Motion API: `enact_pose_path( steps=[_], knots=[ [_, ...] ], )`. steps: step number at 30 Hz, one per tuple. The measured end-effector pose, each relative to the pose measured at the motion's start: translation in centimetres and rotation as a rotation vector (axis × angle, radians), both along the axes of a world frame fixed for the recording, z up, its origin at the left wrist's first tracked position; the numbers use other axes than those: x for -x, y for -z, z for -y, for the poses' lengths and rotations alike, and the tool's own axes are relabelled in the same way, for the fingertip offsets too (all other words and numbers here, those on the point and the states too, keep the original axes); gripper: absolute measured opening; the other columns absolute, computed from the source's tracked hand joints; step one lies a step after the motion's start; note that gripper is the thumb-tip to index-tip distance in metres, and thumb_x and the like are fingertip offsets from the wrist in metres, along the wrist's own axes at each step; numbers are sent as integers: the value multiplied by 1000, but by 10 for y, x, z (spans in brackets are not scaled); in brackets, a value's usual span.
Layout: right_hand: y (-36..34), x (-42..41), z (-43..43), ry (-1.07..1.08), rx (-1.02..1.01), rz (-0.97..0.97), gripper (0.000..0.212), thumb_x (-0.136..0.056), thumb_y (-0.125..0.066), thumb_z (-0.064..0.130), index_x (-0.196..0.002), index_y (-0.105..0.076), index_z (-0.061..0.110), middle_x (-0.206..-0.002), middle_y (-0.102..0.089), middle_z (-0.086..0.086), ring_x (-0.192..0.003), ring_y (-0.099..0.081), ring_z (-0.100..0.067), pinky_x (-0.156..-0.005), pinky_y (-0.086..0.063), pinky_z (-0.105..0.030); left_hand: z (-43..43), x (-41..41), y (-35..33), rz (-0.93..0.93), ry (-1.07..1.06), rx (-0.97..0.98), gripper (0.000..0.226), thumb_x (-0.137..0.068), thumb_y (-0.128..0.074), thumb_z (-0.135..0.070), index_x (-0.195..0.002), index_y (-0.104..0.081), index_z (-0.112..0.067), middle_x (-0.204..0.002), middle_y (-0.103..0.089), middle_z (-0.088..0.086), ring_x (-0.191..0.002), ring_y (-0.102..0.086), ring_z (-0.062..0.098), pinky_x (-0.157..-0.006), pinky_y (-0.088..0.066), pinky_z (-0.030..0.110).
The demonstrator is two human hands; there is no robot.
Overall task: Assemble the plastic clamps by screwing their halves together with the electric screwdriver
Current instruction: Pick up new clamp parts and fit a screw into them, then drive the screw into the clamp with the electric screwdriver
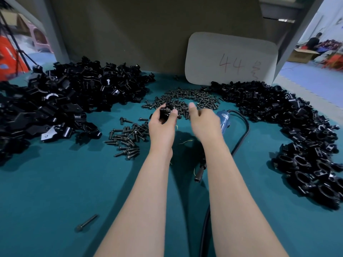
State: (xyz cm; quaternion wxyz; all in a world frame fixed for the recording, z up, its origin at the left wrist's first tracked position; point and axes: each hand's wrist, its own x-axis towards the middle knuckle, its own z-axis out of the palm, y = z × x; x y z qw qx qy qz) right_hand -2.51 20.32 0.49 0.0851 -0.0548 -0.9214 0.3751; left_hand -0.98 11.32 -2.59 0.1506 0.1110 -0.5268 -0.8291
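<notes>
With the left hand (163,120) gripping the clamp (166,110) above the screw pile (187,97) and the right hand (203,121), fingers hidden and grasp impossible to tell, near the lying screwdriver (224,120), one screw should be seated squarely before driving.

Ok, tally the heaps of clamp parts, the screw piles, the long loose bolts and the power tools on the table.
Heaps of clamp parts: 2, left heap, right heap
Screw piles: 2, far pile, near pile
Lone long bolt: 1
Electric screwdriver: 1
Total: 6
</notes>
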Motion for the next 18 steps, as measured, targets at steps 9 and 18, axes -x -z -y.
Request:
enact_pose_path(
  steps=[9, 18],
  knots=[
    [6, 4, -44, 271, -106, 296, 93, -81, -70, 50, -147, -17, 12, -145, -27, -18, -131, -33, -38, -101, -36, -43, 7, 1, -1, 105, -5, -225, 5, -95, -60, -15, -94, -59, -10, -96, -63, 7, -86, -66, 18, -80, -57, 20],
    [1, 4, -60, 290, 840, 135, 30, -79, -61, 9, -107, -54, 1, -80, -51, -8, -76, -51, -24, -73, -51, -38, 9, -1, -4, 133, 18, -277, 5, -94, -60, -10, -90, -61, -12, -109, -60, 11, -91, -61, 22, -82, -56, 25]
  ],
)
